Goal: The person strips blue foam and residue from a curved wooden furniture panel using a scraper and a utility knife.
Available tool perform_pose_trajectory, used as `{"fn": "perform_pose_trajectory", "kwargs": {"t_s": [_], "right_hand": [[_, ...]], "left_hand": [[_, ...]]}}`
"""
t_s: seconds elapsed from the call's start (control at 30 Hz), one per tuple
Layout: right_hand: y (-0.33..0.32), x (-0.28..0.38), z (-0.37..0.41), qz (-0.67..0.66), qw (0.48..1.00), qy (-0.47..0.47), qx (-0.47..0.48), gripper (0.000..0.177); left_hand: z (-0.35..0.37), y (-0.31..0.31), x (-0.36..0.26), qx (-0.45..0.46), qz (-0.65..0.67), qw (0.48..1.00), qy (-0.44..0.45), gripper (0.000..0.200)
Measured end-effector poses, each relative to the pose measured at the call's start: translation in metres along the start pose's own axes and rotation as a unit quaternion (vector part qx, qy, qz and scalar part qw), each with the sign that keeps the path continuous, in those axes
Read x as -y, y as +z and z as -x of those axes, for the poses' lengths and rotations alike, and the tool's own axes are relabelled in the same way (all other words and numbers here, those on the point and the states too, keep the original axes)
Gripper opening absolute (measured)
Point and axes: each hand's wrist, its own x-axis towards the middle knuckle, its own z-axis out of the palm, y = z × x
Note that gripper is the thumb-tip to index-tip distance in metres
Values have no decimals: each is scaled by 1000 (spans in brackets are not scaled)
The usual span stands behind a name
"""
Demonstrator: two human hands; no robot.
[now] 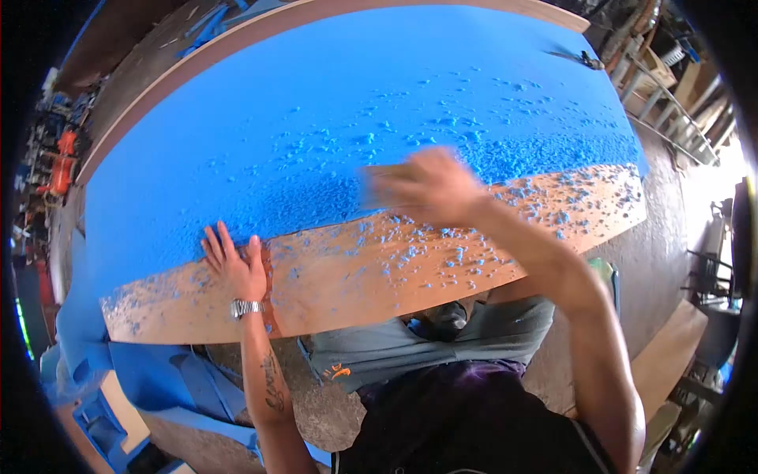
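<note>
A large blue foam sheet (316, 103) lies over a wooden board (339, 292), whose bare strip shows along the near side. My left hand (237, 265) rests flat on that strip, fingers spread and their tips on the foam's near edge. My right hand (438, 186), smeared by motion, grips a brownish block (387, 183) at the foam's roughened near edge. The block's exact kind is too blurred to make out. Blue crumbs (458, 253) are scattered over the foam and the bare wood, thickest around my right hand.
A raised wooden strip (150, 79) runs along the far edge. A small dark tool (588, 59) lies at the far right corner. Blue foam offcuts (189, 383) sit below the board at left. A ladder-like metal frame (671, 103) and clutter stand at right.
</note>
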Motion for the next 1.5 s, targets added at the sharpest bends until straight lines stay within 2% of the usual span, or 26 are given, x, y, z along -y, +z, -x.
{"fn": "perform_pose_trajectory", "kwargs": {"t_s": [0.03, 0.1, 0.13, 0.2, 0.27, 0.33, 0.43, 0.47, 0.57, 0.63, 0.67, 0.73, 0.77, 0.8, 0.83, 0.9, 1.0, 1.1, 1.17, 1.27, 1.33, 1.4, 1.5], "right_hand": [[27, 16, -29, 31, 995, -47, -78, 45], [38, 45, -71, 34, 999, 1, -23, 48], [36, 37, -67, 29, 999, 6, -15, 48], [33, 14, -39, 5, 1000, 17, 15, 50], [17, -22, 18, -22, 994, 92, 60, 49], [-16, -33, 47, 81, 985, 119, 93, 48], [-16, -13, 14, 34, 995, 82, 47, 48], [9, -1, -8, -12, 996, -11, -89, 49], [40, 53, -95, -29, 999, -37, -9, 45], [41, 42, -94, -5, 1000, -5, -5, 44], [42, 39, -90, 1, 1000, 7, 1, 44], [22, -5, -28, -19, 996, -7, 85, 42], [11, -21, 10, 2, 990, 114, 87, 38], [-20, -38, 32, 1, 994, 65, 84, 40], [-15, -64, 74, 39, 994, 92, 32, 43], [-43, -69, 101, 116, 978, 169, 30, 46], [-27, -39, 49, 15, 996, 36, -83, 49], [22, 23, -48, -48, 995, -48, -79, 49], [43, 51, -92, -27, 998, -45, -24, 47], [44, 19, -48, -63, 997, -29, -23, 49], [6, -13, 10, 30, 996, 6, 80, 49], [-19, -34, 49, 62, 992, 54, 90, 50], [-21, -7, 7, 14, 998, 10, 58, 51]], "left_hand": [[1, -1, -2, 5, 12, 1000, -7, 69], [-2, -6, -5, 12, 30, 999, -13, 69], [-3, -7, -5, 14, 37, 999, -17, 69], [2, -10, -2, 28, 29, 999, -23, 69], [-2, -8, -5, 24, 6, 999, -24, 68], [0, -9, -5, 22, 6, 999, -24, 68], [-1, -7, -5, -10, 15, 1000, -19, 66], [0, -5, -3, -19, 27, 999, -15, 65], [1, -2, 4, -19, 48, 999, -8, 61], [1, 2, 12, -18, 68, 997, -9, 62], [1, 4, 8, -14, 75, 997, -12, 62], [1, 0, 7, -11, 81, 996, -29, 63], [2, -1, 6, -9, 59, 998, -26, 63], [1, -1, 1, -8, 35, 999, -22, 64], [-1, -2, -1, -9, 10, 1000, -18, 64], [-3, -1, 0, -16, 8, 1000, -17, 65], [1, 1, 2, -29, 31, 999, -15, 64], [4, 1, 7, -59, 84, 994, -32, 60], [4, 1, 8, -72, 111, 990, -55, 58], [6, 3, 12, -54, 102, 991, -73, 59], [2, 3, 9, -47, 72, 995, -57, 60], [2, 5, 9, -41, 47, 997, -50, 62], [5, -2, 5, -50, 84, 994, -41, 60]]}}
